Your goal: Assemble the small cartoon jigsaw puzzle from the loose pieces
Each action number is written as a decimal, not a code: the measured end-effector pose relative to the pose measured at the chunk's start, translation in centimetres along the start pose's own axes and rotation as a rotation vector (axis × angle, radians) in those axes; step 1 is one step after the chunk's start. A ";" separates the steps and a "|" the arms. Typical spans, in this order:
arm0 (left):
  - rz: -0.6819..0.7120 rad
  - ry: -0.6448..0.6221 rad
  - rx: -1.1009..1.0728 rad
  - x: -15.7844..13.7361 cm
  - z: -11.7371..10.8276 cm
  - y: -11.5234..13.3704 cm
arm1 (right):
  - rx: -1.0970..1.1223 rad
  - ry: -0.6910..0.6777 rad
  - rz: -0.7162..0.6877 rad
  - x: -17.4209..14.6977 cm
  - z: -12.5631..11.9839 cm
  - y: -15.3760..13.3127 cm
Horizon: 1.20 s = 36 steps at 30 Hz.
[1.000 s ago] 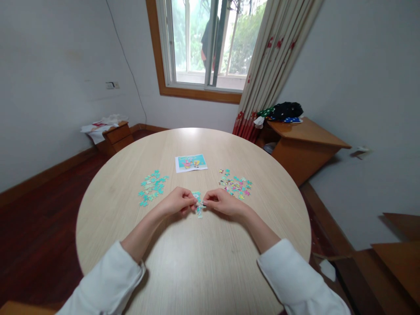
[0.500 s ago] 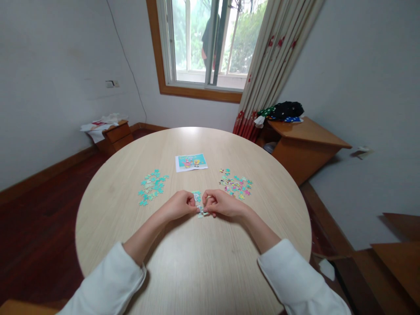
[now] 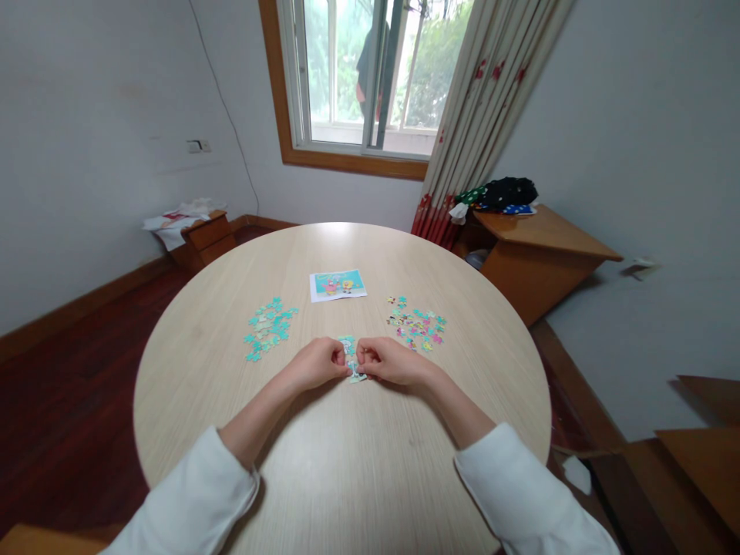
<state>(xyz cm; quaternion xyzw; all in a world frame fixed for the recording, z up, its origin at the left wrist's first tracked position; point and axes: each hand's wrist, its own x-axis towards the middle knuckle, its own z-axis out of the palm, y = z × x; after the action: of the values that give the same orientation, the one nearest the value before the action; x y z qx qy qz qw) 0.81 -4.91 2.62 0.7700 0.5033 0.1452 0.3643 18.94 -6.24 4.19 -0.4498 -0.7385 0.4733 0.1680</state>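
My left hand [image 3: 319, 360] and my right hand [image 3: 393, 360] meet over a small group of jigsaw puzzle pieces [image 3: 356, 375] at the middle of the round table [image 3: 324, 478]. Each hand is closed in a pinch at one side of these pale pieces, and the fingertips partly cover them. Just beyond, between the hands, lie several joined turquoise and white puzzle pieces [image 3: 348, 344]. Farther off is a picture sheet [image 3: 338, 285] with a pink and a yellow cartoon figure on turquoise.
Loose turquoise pieces [image 3: 269, 327] are spread on the left, mixed-colour pieces [image 3: 416, 324] on the right. Past the table stand a wooden cabinet [image 3: 543, 231] with cloths on it and a small stand [image 3: 211, 237]. A person [image 3: 373, 73] shows through the window.
The fingers of my right hand have curled in closer, and more of the near pale pieces shows between the hands. The other pieces and the picture sheet lie as before.
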 end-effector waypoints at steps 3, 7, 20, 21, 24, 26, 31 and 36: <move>-0.005 0.003 0.008 0.0 0.0 0.1 | -0.032 0.003 0.001 0.0 0.0 0.0; -0.005 0.006 0.011 0.0 0.0 0.2 | -0.079 0.013 -0.004 0.0 0.1 -0.1; -0.017 0.001 0.044 -0.1 -0.1 0.4 | -0.288 0.084 0.062 -0.1 0.4 -0.7; -0.019 0.000 0.047 -0.1 -0.1 0.4 | -0.293 0.088 0.057 -0.1 0.4 -0.8; -0.018 -0.005 0.045 -0.1 0.0 0.4 | -0.296 0.091 0.046 -0.2 0.4 -0.9; -0.012 -0.008 0.028 -0.1 0.0 0.2 | -0.285 0.089 0.037 -0.2 0.4 -0.8; -0.001 -0.013 -0.097 0.2 -0.3 -0.2 | -0.103 0.074 0.069 0.0 -0.3 0.1; -0.022 0.116 -0.219 0.7 -1.2 -0.7 | -0.064 0.099 0.043 0.1 -0.8 1.0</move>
<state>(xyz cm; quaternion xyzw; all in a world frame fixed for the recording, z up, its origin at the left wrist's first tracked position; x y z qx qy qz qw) -0.04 -3.62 2.81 0.7103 0.5132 0.2396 0.4179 19.93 -5.60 3.75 -0.4935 -0.7343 0.4300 0.1798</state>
